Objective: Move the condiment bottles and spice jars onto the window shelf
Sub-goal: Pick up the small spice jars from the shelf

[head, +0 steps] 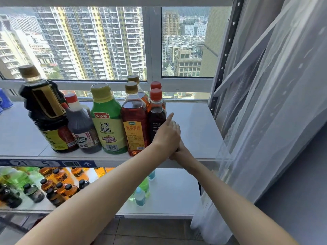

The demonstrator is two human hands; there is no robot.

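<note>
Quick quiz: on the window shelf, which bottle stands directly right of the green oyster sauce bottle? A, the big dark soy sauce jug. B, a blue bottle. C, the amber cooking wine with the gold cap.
C: the amber cooking wine bottle with the gold cap stands immediately right of the green oyster sauce bottle.

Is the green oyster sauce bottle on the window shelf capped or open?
Capped: the green oyster sauce bottle stands upright on the window shelf with its yellow cap on.

White window shelf [194,121]: bottles in a row at 9 o'clock: soy sauce [44,110], vinegar [81,126], oyster sauce [108,121], cooking wine [135,121], dark bottle [156,117].
</note>
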